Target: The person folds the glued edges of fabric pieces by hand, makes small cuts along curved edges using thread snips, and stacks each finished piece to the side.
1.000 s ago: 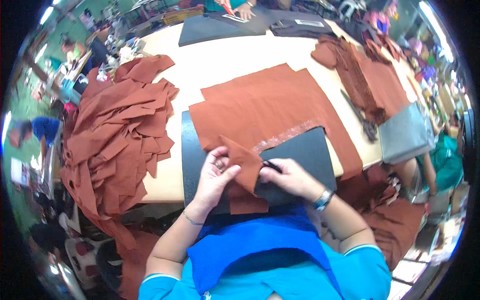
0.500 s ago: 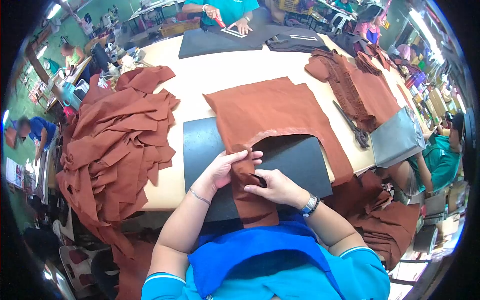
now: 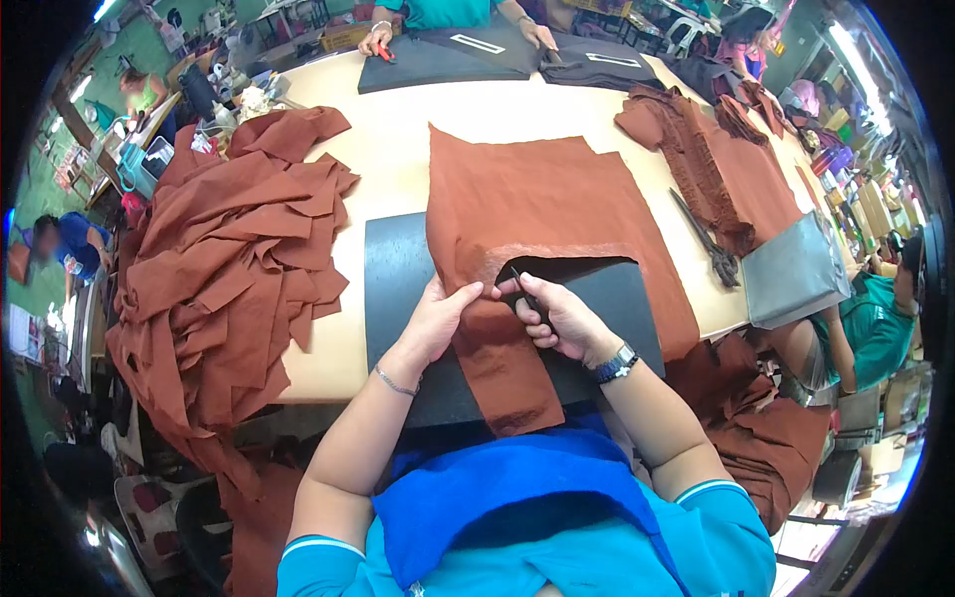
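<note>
Left hand [image 3: 436, 323] pinching rust-brown cloth [image 3: 542, 204], right hand [image 3: 567, 323] holding small dark tool [image 3: 535, 307], black board [image 3: 394, 284] beneath

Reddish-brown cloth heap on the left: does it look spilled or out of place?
Somewhat: the heap is jumbled, and its near end droops over the edge of the table, which looks untidy. I can't see any damage.

A cream counter [image 3: 388, 109] fills the middle; green wall [image 3: 50, 199] at left; tube light [image 3: 861, 75] glowing at upper right; white chair [image 3: 686, 34] near the top.
</note>
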A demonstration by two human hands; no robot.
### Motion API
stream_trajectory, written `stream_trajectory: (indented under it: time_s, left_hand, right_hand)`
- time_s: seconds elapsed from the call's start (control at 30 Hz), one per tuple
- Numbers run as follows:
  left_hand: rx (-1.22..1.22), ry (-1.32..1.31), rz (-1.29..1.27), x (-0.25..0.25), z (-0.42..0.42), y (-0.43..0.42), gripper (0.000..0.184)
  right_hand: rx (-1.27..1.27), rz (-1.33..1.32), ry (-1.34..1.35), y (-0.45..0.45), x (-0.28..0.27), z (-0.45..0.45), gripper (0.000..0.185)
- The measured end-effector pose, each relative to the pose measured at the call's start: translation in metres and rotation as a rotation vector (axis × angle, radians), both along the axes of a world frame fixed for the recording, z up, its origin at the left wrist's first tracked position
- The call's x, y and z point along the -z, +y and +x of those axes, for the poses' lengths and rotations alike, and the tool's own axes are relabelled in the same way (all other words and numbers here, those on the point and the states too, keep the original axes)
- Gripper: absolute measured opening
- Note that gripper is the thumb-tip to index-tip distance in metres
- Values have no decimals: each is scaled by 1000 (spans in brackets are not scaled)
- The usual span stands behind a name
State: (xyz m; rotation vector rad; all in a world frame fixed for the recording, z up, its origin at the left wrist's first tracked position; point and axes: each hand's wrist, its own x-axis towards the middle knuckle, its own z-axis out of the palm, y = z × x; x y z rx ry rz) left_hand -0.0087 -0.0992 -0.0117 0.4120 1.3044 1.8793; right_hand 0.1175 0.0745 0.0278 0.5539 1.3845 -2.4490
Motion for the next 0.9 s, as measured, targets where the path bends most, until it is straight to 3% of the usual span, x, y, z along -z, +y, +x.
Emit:
stream_trajectory:
  time_s: [0.27, 0.47, 0.57, 0.77, 0.9]
  left_hand:
    - [-19, 31, -7, -1, 0, 2, 23]
    - [-35, -12, -21, -6, 3, 2, 22]
    - [30, 3, -29, -2, 0, 0, 29]
    - [-26, 4, -19, -2, 1, 2, 23]
    - [3, 37, -23, 0, 0, 2, 23]
  right_hand:
    - [-4, -110, 86, 4, 11, -6, 40]
    - [8, -77, 61, 3, 9, -8, 41]
    - [40, -9, 120, 2, 15, -9, 40]
    - [56, -119, 47, 1, 6, -1, 37]
    - [58, -54, 72, -1, 9, -7, 36]
